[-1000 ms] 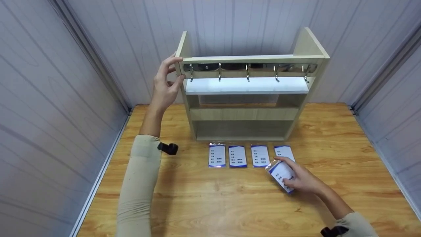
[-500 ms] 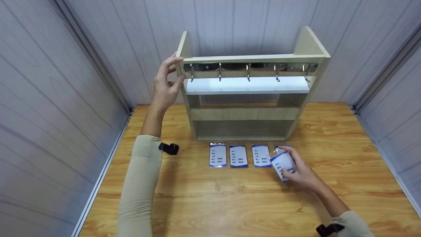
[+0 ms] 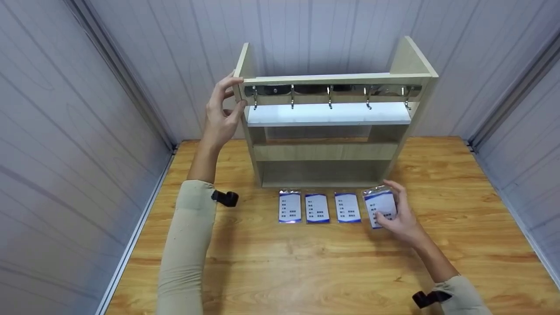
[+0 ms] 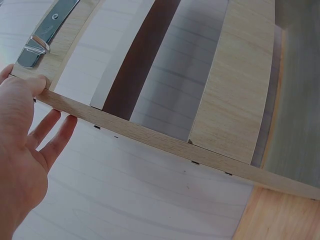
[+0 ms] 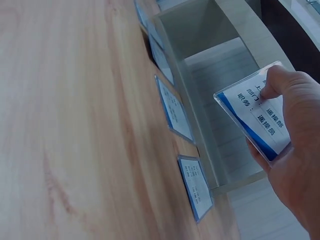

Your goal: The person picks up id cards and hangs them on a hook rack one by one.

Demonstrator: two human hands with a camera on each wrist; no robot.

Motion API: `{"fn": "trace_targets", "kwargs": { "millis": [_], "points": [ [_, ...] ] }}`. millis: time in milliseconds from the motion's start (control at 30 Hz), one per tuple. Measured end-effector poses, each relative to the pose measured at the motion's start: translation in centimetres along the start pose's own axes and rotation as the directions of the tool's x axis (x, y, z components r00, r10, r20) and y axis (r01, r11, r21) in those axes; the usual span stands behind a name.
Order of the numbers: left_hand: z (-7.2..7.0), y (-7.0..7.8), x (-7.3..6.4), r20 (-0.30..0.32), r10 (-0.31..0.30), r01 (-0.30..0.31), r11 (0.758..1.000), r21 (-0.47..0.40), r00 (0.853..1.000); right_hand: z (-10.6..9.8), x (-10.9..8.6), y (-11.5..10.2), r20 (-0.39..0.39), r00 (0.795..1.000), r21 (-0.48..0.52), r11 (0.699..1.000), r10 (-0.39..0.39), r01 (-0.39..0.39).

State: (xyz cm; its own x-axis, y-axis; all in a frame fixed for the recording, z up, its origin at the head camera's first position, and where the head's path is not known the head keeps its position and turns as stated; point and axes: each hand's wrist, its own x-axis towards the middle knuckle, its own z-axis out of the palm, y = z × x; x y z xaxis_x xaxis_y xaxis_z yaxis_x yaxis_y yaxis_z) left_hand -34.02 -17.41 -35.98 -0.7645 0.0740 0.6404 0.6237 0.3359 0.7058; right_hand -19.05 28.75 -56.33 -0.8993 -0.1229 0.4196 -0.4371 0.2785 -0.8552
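My right hand [image 3: 401, 221] pinches a white-and-blue badge card [image 3: 379, 204] in a clear sleeve, thumb on its printed face. The card is raised off the floor, before the shelf's lower right corner. In the head view it covers another badge card lying beneath, which the right wrist view shows as the nearest flat card [image 5: 195, 187]. Further left lie three similar cards, among them a middle card [image 3: 316, 208]. With thumb in front and fingers behind, my left hand [image 3: 222, 111] grips the upper left side panel of the pale wooden shelf [image 3: 326, 151].
A metal hook rail [image 3: 308, 89] with several double hooks runs along the shelf's top front board. The shelf stands upright on the wood-grain surface [image 3: 297, 271]. Pale panel walls [image 3: 57, 144] rise at the left, right and back.
My right hand has moved up and slightly right in the head view, and the held card has turned more upright, now covering the rightmost lying card. The left hand stays on the shelf.
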Motion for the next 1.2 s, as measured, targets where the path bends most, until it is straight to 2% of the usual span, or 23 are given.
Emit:
{"fn": "trace_targets", "kwargs": {
  "millis": [133,267,500,700,1200],
  "points": [
    [0.1,0.0,0.0,0.0,-0.005,0.005,1.0,-0.002,1.0,-0.3,0.5,-0.1,-0.034,0.999,-0.019,1.0,-0.022,0.021],
    [0.2,0.0,0.0,-0.001,-0.005,0.005,1.0,0.001,1.0,-0.4,1.0,-0.2,-0.091,0.994,0.008,0.998,-0.061,0.062],
    [0.2,-0.1,0.1,-0.001,-0.008,0.008,1.0,0.012,1.0,-0.8,2.9,-1.1,-0.207,0.956,0.019,0.976,-0.209,0.217],
    [0.2,-0.1,0.0,-0.004,-0.011,0.011,1.0,0.012,1.0,-1.2,4.5,-2.2,-0.28,0.928,0.044,0.962,-0.247,0.269],
    [-0.1,-0.2,0.1,0.0,0.019,-0.019,1.0,0.008,1.0,-2.3,7.5,-4.5,-0.325,0.896,0.03,0.944,-0.302,0.329]
  ]
}}
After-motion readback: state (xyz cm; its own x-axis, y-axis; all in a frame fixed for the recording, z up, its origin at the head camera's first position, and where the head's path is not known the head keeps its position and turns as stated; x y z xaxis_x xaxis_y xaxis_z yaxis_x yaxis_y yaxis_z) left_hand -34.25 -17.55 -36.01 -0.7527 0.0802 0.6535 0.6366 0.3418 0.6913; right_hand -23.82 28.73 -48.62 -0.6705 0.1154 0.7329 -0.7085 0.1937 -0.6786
